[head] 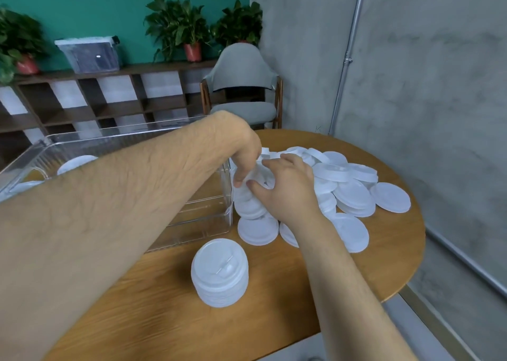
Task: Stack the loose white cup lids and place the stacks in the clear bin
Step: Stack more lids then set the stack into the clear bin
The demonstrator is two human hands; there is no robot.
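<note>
Some lids (76, 163) in clear bin (204, 224), held lid stack (248, 207) just beside it

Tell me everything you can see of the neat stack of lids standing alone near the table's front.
The stack of lids is a short, tidy column of nested white lids, thin plastic by the look. The top lid faces up, showing a raised rim and a small moulded sip tab. It stands upright on the wooden table, just in front of the corner of the clear bin but apart from it, nearer the camera than the loose lids. Nothing but the table touches it.
</note>
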